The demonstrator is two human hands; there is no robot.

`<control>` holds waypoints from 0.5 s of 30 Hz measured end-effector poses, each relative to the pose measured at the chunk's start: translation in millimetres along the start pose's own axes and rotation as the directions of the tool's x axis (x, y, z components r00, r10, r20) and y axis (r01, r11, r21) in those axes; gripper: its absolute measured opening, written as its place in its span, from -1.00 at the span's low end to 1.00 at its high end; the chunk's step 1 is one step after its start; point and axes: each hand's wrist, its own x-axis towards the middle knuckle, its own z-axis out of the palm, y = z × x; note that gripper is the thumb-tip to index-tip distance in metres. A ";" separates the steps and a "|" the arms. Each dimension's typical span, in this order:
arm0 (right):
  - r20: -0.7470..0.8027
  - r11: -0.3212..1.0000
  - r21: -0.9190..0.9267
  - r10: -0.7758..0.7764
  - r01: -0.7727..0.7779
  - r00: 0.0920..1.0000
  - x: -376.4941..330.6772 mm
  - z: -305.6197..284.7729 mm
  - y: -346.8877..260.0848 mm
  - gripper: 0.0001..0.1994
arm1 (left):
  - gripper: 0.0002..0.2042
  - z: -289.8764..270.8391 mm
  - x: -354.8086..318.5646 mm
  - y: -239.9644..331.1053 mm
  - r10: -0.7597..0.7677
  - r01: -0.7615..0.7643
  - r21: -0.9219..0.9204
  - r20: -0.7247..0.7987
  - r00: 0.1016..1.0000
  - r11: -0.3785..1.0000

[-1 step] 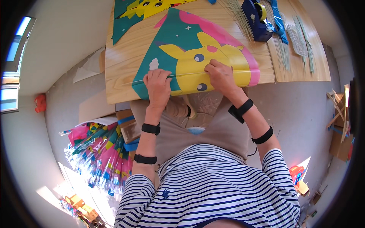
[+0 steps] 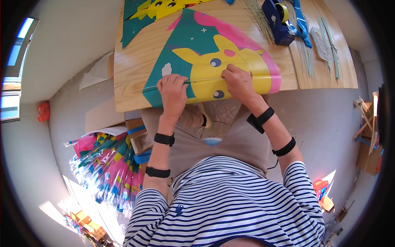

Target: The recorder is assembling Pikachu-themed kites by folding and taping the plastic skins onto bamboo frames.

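Note:
A teal kite sheet (image 2: 185, 53) with a yellow cartoon face and a pink edge lies flat on the wooden table (image 2: 131, 70), its lower part hanging over the near edge. A thin stick (image 2: 205, 80) runs across it from left to right. My left hand (image 2: 173, 92) presses down on the stick and sheet near the kite's left corner, fingers curled. My right hand (image 2: 238, 82) holds the same line further right, on the yellow face. Both wrists and forearms wear black bands.
A second kite (image 2: 144, 14) lies at the table's far left. A blue tape dispenser (image 2: 277, 18) and bundles of thin sticks (image 2: 306, 53) sit to the right. On the floor are wrapped kites (image 2: 109, 164), a cardboard box (image 2: 138, 133) and wooden frames (image 2: 366, 119).

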 end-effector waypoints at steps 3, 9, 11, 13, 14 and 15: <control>0.015 1.000 -0.002 -0.001 0.001 1.000 0.1 0.8 0.5 -0.94 | -0.84 4.9 4.1 13.7 0.030 -0.030 -0.032 0.017 0.999 0.999; 0.011 0.997 0.073 -0.018 0.017 1.000 8.7 9.9 -22.9 -0.94 | -0.84 16.7 15.3 40.8 0.102 -0.094 -0.141 0.050 0.994 0.986; 0.001 0.995 0.087 -0.040 0.040 0.999 13.2 15.5 -29.5 -0.92 | -0.87 22.2 16.8 39.3 0.096 -0.085 -0.167 0.059 0.994 0.982; 0.007 0.995 0.087 -0.046 0.045 0.999 15.1 18.0 -30.8 -0.91 | -0.89 24.5 17.1 34.2 0.098 -0.090 -0.152 0.042 0.994 0.984; 0.017 0.996 0.080 -0.041 0.039 0.999 15.7 18.8 -30.7 -0.91 | -0.90 24.9 16.6 31.4 0.099 -0.093 -0.144 0.034 0.995 0.985; 0.027 0.997 0.074 -0.035 0.033 0.999 16.1 19.4 -30.4 -0.91 | -0.92 25.1 15.8 28.6 0.089 -0.082 -0.140 0.046 0.995 0.987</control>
